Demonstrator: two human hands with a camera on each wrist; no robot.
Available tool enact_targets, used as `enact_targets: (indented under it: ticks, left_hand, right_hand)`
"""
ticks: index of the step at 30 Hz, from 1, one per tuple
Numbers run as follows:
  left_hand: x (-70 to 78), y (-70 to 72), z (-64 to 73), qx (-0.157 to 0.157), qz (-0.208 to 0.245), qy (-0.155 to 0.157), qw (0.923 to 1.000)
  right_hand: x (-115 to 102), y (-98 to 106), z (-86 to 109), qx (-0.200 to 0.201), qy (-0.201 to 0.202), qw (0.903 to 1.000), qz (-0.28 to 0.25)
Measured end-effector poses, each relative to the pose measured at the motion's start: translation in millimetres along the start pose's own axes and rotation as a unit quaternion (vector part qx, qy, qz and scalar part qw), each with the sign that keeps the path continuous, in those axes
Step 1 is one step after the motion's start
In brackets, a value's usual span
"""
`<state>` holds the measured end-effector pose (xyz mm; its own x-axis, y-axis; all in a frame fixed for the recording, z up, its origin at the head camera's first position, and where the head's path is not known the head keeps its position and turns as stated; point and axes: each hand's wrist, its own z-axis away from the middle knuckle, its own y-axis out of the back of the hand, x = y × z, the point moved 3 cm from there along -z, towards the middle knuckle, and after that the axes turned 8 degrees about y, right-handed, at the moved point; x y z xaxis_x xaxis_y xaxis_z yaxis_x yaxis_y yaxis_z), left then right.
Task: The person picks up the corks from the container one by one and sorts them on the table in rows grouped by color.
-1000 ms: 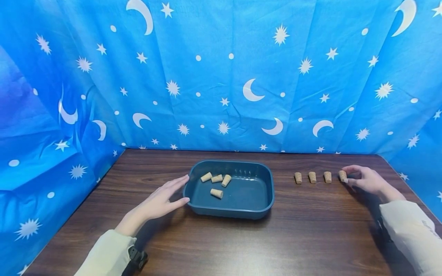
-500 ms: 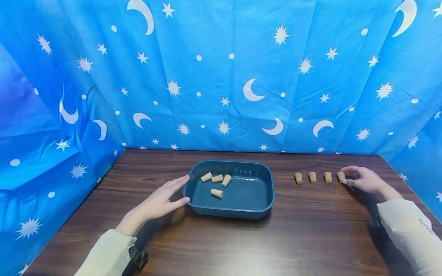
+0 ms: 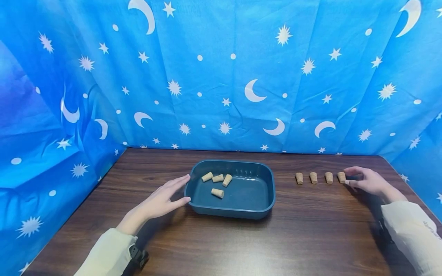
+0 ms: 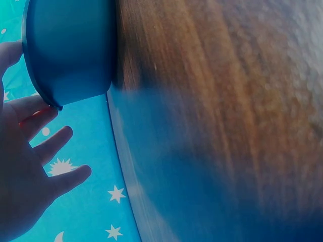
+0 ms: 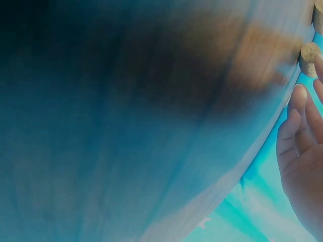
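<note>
At the right end of a row of several upright corks stands a cork (image 3: 341, 177). Right beside it is my right hand (image 3: 371, 184), thumb and index fingertip parted at its right side, not closed round it. The right wrist view shows this cork (image 5: 309, 59) at the far right edge, close to the fingertips. My left hand (image 3: 157, 199) rests its straight fingers and thumb against the left rim of a dark blue rectangular tray (image 3: 229, 210). Several lighter corks lie on their sides in the tray, one cork (image 3: 217, 193) nearer the front.
The other corks in the row, such as the leftmost cork (image 3: 299, 178), stand between the tray and my right hand. A dark wood table (image 3: 241, 245) carries everything. A blue curtain (image 3: 214, 76) with moons and stars hangs behind and at the sides.
The rightmost cork, pinched by my right hand earlier, has shifted slightly left toward the row and been let go. My right fingers have drawn back a little to the right. My left hand stays put.
</note>
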<state>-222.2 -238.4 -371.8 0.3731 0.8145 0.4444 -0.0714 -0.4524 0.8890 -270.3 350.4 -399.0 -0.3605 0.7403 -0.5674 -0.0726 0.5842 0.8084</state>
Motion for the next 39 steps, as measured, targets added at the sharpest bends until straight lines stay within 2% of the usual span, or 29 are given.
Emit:
enact_targets:
  ticks: [5,8,12,17,23,32,39]
  left_hand:
    - [1.0,0.7,1.0,-0.002,0.000,0.000,1.0000]
    - [1.0,1.0,0.9,-0.003,0.000,0.001,1.0000]
    - [0.1,1.1,-0.1,-0.003,0.000,0.000,1.0000]
    - [-1.5,0.5,-0.7,-0.003,-0.004,0.000,1.0000]
    - [-1.7,-0.5,-0.8,-0.004,-0.003,0.000,1.0000]
    - [-1.0,-0.6,-0.8,-0.002,-0.005,0.000,1.0000]
    - [-1.5,-0.1,-0.2,-0.005,-0.004,0.006,1.0000]
  right_hand:
    - [-1,2,3.0,-0.001,-0.013,0.9999,-0.005]
    - [-4,5,2.8,0.012,-0.015,0.9998,-0.007]
    - [-17,11,-1.8,0.052,0.009,0.9985,0.012]
    - [-49,13,-13.0,0.082,0.058,0.9946,0.026]
    - [-96,7,-34.0,0.060,0.123,0.9903,-0.024]
    - [-167,-12,-74.3,-0.004,0.178,0.9819,-0.064]
    - [-224,-26,-103.5,-0.057,0.240,0.9665,-0.072]
